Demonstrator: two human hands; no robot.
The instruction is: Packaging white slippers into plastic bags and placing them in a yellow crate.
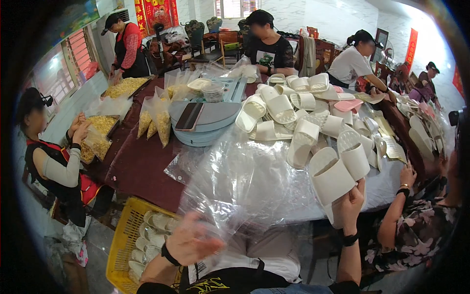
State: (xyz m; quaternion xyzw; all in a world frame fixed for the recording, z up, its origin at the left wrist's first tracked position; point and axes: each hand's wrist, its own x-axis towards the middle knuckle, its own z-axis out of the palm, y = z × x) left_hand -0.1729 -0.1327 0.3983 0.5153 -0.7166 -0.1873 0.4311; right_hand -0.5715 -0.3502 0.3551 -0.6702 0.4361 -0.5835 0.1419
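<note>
My right hand is closed on the lower part of a pair of white slippers, one overlapping the other, lifted above the table's near edge. My left hand, smeared by motion, is at the lower edge of a clear plastic bag. Whether its fingers grip the film cannot be made out. The bag spreads over the table in front of me, its near end hanging at my lap. Just beyond the slippers in my hand lies a heap of loose white slippers, with a pink slipper among them.
A yellow crate of white slippers stands low at my left. A blue-grey scale with a phone on it sits beside filled bags. Co-workers sit or stand around the table; one's hand is close at my right.
</note>
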